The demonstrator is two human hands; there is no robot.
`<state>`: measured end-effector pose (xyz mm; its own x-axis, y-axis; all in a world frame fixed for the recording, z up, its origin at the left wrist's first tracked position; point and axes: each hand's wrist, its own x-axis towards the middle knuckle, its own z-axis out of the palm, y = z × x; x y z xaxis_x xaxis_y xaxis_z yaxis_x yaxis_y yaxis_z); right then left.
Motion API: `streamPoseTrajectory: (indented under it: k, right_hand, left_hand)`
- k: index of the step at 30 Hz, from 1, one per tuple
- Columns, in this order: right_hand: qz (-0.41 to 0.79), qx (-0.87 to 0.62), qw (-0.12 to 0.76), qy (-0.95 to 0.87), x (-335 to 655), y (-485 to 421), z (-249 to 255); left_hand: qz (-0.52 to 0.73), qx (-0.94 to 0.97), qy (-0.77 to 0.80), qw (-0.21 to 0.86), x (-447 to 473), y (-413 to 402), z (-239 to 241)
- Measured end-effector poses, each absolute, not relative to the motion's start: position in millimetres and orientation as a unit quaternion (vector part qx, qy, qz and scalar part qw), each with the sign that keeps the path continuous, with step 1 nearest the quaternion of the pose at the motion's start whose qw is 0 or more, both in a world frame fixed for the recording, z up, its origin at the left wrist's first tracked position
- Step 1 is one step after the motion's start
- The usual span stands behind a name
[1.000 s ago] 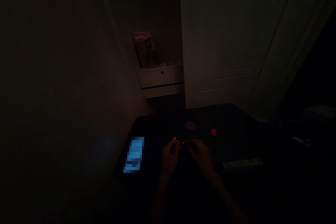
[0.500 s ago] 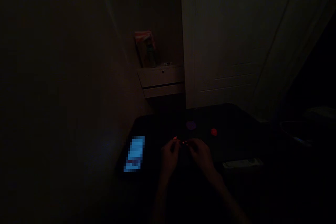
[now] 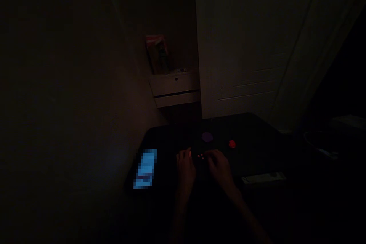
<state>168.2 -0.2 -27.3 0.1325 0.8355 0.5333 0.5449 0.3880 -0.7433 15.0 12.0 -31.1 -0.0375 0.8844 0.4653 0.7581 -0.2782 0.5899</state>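
The scene is very dark. My left hand (image 3: 185,166) is closed around a small orange-red lump (image 3: 190,153) that shows at its fingertips. Several tiny red pieces (image 3: 201,156) lie on the dark tabletop (image 3: 171,139) between my hands. At their right edge, my right hand (image 3: 219,163) has its fingers curled and pressed together; whatever they may hold is hidden. Beyond my hands lie a flat purple disc (image 3: 207,137) and, to its right, a larger red lump (image 3: 231,144).
A bright, pixelated rectangle (image 3: 145,169) lies at the table's left side. By the front right edge is a pale flat object (image 3: 263,178). Behind stand a drawer unit (image 3: 175,87) bearing a red-topped item (image 3: 156,47), and a pale panel (image 3: 237,45).
My left hand has turned and drawn slightly back from the tiny red pieces, with more of its back showing. My right hand has hardly moved. The view has shifted slightly.
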Motion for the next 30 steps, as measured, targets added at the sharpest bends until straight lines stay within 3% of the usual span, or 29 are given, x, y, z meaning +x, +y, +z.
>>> streamPoseTrajectory:
  k: [5,14,30]
  right_hand:
    - [0.145,-0.530,0.534,-0.642,168,0,-27]
    - [0.176,-0.463,0.523,-0.693,169,-5,-19]
    - [0.198,-0.429,0.501,-0.725,168,-9,-14]
  left_hand:
    - [0.463,0.661,0.580,0.110,11,14,-33]
    - [0.491,0.637,0.490,0.336,4,7,-15]
    - [0.454,0.677,0.477,0.329,5,-2,-8]
